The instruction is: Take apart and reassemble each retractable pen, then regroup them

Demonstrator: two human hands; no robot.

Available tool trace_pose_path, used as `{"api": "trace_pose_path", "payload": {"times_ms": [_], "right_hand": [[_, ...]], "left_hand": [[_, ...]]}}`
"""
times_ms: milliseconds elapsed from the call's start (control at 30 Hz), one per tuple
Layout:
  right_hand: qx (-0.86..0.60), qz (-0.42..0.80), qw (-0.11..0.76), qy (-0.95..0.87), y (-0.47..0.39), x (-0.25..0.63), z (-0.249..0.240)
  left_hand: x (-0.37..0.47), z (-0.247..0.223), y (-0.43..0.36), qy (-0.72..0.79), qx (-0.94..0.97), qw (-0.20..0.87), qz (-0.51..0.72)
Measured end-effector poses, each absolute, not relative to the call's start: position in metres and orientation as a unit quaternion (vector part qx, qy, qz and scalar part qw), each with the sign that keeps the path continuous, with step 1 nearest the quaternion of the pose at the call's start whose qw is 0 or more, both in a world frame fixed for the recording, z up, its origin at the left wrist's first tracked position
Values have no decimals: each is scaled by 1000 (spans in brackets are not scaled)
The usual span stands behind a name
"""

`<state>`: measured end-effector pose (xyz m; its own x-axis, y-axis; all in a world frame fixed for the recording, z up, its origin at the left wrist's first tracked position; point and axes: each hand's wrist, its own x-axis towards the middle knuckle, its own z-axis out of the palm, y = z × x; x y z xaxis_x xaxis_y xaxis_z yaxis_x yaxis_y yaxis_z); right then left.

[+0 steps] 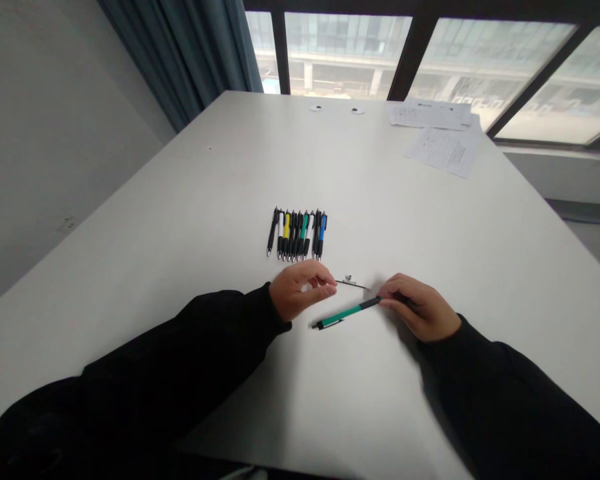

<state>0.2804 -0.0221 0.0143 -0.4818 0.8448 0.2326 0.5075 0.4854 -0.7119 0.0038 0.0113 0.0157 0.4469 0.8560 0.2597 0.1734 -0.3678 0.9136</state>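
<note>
One thin dark refill (354, 285) hung over the near half of the white counter (180, 220), well in from its left and right edges. The left hand (300, 290) had its thumb and fingers drawn together on the refill's left end; the other end pointed toward the right hand (423, 308) and stopped just beside it. The right hand's fingers were likewise pinched close, with hold of the black grip end of a green pen (347, 313). Its clip end slanted toward the near left corner; whether it touched the surface could not be told. Just past the refill, toward the far edge, lay some small parts (349, 278), too tiny to make out. Pens in a row (304, 227) lay close beyond the left hand, pointing roughly at the far edge, with wide stretches of surface out to either side edge. Two white ovals (316, 108) sat near the far edge, and paper sheets (445, 150) near the far right corner, well apart from the hands.
</note>
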Motion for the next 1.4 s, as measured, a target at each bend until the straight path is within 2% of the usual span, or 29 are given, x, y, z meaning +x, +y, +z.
{"api": "trace_pose_path", "payload": {"times_ms": [167,300,500,700,800,933,1100,1200,1400], "right_hand": [[-394,368,300,-787,-27,265,26],[-389,380,312,-779,-29,257,27],[-450,199,276,-826,-19,262,12],[-427,167,231,-858,-19,254,12],[-441,221,255,-832,-23,257,15],[-495,399,359,-683,-28,269,11],[-422,594,467,-500,-28,277,5],[-404,633,498,-435,-26,278,7],[-441,629,518,-376,-20,277,14]], "left_hand": [[20,13,-3,315,563,734,212],[25,9,-8,293,464,822,156],[22,10,-1,275,395,858,181],[18,12,0,250,384,878,142],[15,12,-1,240,397,876,134],[13,12,-1,247,407,870,128],[14,11,-2,258,412,862,142],[14,9,-3,260,424,855,148],[11,7,-6,267,449,844,122]]}}
